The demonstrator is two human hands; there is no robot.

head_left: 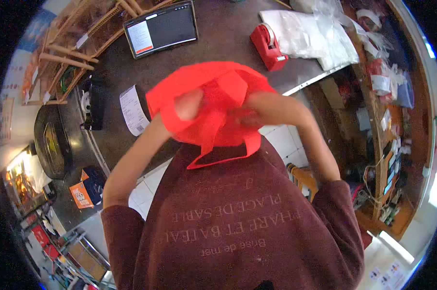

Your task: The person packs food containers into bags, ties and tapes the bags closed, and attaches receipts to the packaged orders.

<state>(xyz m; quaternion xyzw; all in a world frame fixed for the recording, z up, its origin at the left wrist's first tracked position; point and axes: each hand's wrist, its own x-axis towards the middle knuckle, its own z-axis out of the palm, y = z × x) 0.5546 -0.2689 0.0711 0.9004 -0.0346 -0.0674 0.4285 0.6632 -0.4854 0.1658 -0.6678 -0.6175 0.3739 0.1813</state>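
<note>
Cannot make out separate fingers on the left hand (189,104), blurred against the red fabric bag (213,129), or on the right hand (246,116), blurred and partly hidden among the folds. Impossible to see the bag's interior clearly. Too small to read: fine print on the receipt (133,110) and text on the tablet (161,29). Cut off by the top edge: the wooden rack (66,50); by the bottom edge, the maroon shirt (242,212).
</note>
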